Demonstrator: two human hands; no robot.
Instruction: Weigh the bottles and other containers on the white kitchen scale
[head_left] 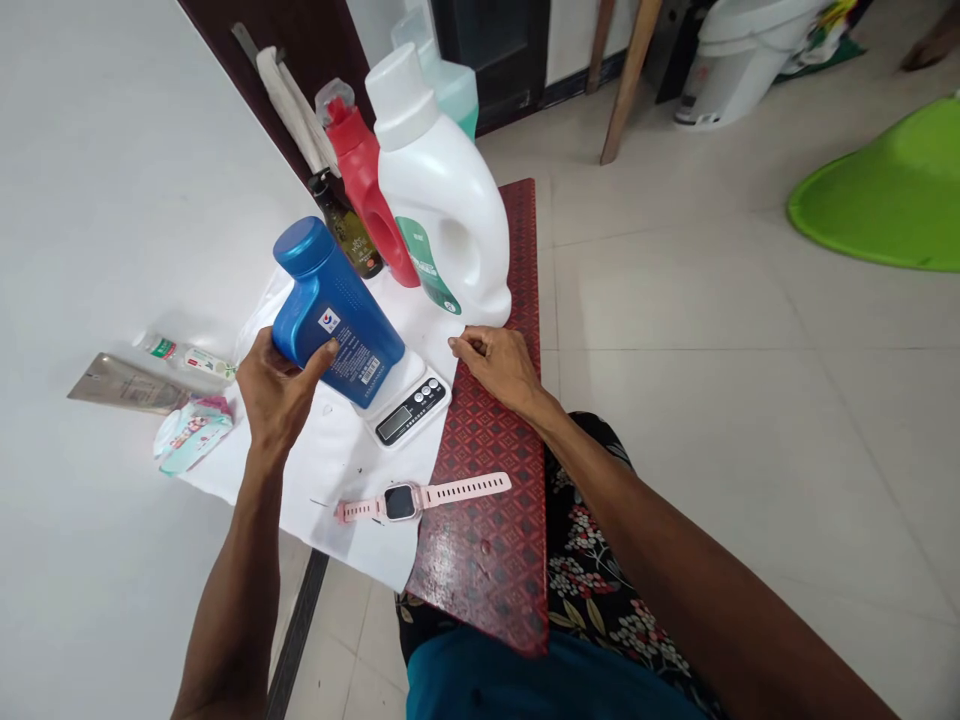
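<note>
My left hand [279,392] grips a blue plastic bottle [335,313] by its side, and the bottle stands tilted on a small white digital scale [409,404]. My right hand [499,365] rests on the red patterned board [487,520], just right of the scale, with its fingers curled and nothing visible in them. A pink smartwatch [420,496] lies flat in front of the scale, half on the white cloth [330,470] and half on the board.
Behind the scale stand a large white detergent jug [442,190], a red bottle [367,190], a dark glass bottle [349,230] and a teal bottle [454,90]. A small tube [184,355], a foil pouch [127,385] and a wipes packet [191,430] lie left. A green mat [892,190] lies on the floor.
</note>
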